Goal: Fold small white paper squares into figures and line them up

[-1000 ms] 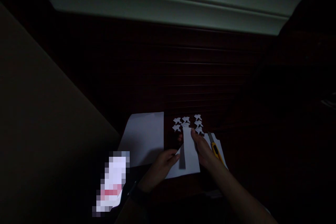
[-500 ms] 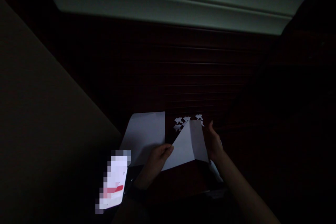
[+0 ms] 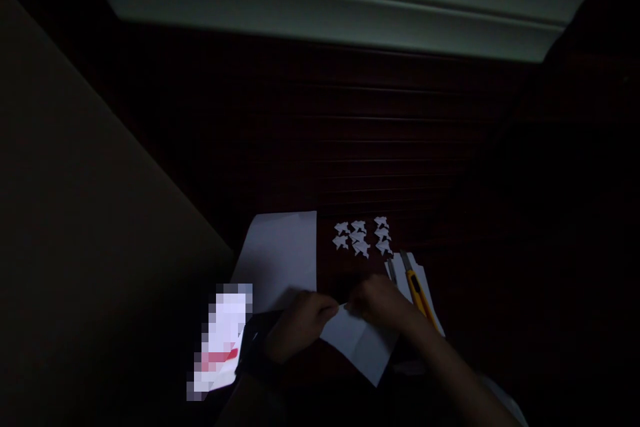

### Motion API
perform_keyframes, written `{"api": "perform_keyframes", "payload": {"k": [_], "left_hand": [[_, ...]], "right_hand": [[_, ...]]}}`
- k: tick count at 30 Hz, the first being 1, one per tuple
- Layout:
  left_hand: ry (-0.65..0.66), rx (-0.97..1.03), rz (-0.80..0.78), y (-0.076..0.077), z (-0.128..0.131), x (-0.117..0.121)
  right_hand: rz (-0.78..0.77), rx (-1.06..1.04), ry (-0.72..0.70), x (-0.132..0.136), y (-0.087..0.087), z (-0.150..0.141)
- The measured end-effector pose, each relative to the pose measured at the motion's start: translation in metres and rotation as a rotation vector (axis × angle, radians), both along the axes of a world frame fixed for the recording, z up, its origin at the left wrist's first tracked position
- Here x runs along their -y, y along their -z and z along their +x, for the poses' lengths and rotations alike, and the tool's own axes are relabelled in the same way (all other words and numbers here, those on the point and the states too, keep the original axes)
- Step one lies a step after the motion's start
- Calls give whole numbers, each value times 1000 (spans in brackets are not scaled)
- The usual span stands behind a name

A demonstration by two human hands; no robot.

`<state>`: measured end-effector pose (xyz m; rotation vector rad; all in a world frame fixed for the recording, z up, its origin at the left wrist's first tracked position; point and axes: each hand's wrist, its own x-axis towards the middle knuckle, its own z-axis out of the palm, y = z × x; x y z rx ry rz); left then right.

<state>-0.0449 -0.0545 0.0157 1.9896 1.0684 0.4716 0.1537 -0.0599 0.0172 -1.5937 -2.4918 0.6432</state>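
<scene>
A creased white sheet of paper hangs between my two hands, low over the dark table. My left hand pinches its upper left edge. Close by on the right, my right hand grips the top edge, fingers curled and partly in shadow. Beyond the hands lie several small folded paper figures in loose columns. A larger white sheet rests flat to the left, its lower part behind my left hand.
At the right, a yellow utility knife lies on white paper beside a slim dark tool. A lit phone screen glows at lower left. A slatted dark surface rises behind; a pale wall stands left.
The held sheet has swung down and toward me. My right hand has moved left from beside the paper to its edge, uncovering the utility knife and more of the paper figures.
</scene>
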Motion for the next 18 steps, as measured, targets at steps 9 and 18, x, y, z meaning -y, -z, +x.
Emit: {"api": "perform_keyframes", "payload": {"k": [9,18], "left_hand": [[7,-81,99,5,-1,0],[51,-89,16,6,-32,-8]], "right_hand": [[-47,-135,-32,-5,9,4],[-166,-339,3,-11,10,32]]}}
